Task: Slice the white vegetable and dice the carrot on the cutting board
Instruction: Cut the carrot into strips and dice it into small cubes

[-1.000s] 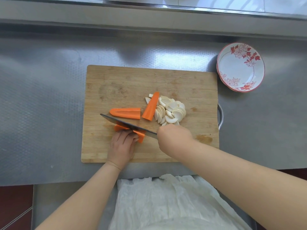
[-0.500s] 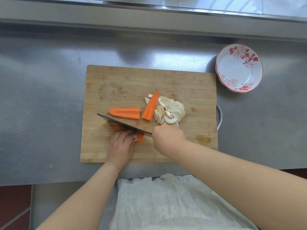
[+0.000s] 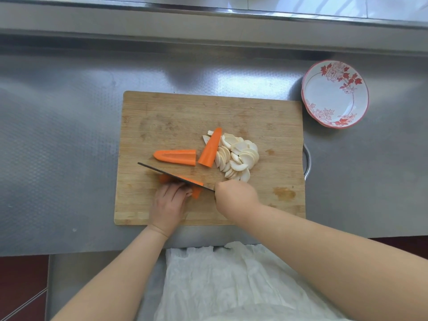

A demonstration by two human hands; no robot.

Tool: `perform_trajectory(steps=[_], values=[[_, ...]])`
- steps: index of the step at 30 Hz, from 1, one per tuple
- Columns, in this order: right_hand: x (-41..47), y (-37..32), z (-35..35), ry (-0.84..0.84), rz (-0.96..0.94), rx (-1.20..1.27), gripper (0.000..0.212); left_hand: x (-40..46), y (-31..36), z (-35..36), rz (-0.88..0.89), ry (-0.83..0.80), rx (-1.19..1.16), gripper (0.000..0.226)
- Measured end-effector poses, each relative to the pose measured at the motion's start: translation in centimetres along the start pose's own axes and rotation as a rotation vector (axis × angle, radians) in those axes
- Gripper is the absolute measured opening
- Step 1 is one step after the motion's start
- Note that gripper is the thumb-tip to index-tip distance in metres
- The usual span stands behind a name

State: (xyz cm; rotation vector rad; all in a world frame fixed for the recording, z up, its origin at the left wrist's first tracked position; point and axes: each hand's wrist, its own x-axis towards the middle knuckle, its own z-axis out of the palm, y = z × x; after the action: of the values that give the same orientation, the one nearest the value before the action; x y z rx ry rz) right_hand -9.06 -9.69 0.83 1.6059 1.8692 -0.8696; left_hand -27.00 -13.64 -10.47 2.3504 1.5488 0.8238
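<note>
Near the board's front edge the left hand (image 3: 168, 205) presses a carrot piece (image 3: 196, 189) down with curled fingers, while the right hand (image 3: 234, 196) grips the knife (image 3: 171, 176), whose blade lies across that piece. Beyond the blade lie two more carrot pieces (image 3: 176, 157), one leaning against the heap of white slices (image 3: 238, 158). All sit on the board (image 3: 231, 112). A bowl (image 3: 335, 93) stands on the counter (image 3: 58, 135) at the board's far right corner.

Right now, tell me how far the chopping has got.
Done: the white slices lie piled on the board. In hand: the left hand holds a carrot piece under the knife gripped by the right hand. Left: two carrot pieces uncut; nothing diced yet.
</note>
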Motion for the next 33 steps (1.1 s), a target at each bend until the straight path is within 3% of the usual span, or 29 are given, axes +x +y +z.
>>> perform_trajectory(steps=[4,8,11,13,17,19,22,28,33], values=[[-0.4,0.0,0.2,0.023,-0.009,-0.008,0.035,-0.7,0.0,-2.0,-0.002,-0.025,-0.01,0.007],[-0.7,-0.1,0.2,0.036,-0.029,-0.025,0.015,1.3,0.2,-5.9,-0.021,0.088,-0.019,0.013],[-0.8,-0.2,0.3,0.039,-0.035,-0.028,0.021,6.1,1.4,-8.1,-0.016,0.058,-0.042,0.018],[-0.9,-0.3,0.1,0.039,-0.031,-0.026,0.022,9.9,2.8,-8.7,-0.065,-0.175,-0.047,0.025],[-1.3,-0.4,-0.1,0.027,-0.028,-0.007,0.021,14.3,4.5,-7.2,-0.314,-1.097,0.045,0.054],[-1.5,-0.4,-0.2,0.028,-0.024,-0.003,0.022,14.9,5.0,-6.1,-0.302,-1.312,0.118,0.061],[-1.6,-0.4,-0.2,0.028,-0.019,0.004,0.024,15.1,5.5,-4.9,-0.186,-1.425,0.227,0.057],[-1.9,-0.7,-0.7,0.038,-0.018,0.01,0.023,15.3,5.0,-4.1,-0.348,-1.465,0.144,0.067],[-2.1,-1.6,-1.9,0.06,-0.022,-0.008,0.021,15.7,4.4,-4.0,-0.351,-1.506,0.21,0.077]])
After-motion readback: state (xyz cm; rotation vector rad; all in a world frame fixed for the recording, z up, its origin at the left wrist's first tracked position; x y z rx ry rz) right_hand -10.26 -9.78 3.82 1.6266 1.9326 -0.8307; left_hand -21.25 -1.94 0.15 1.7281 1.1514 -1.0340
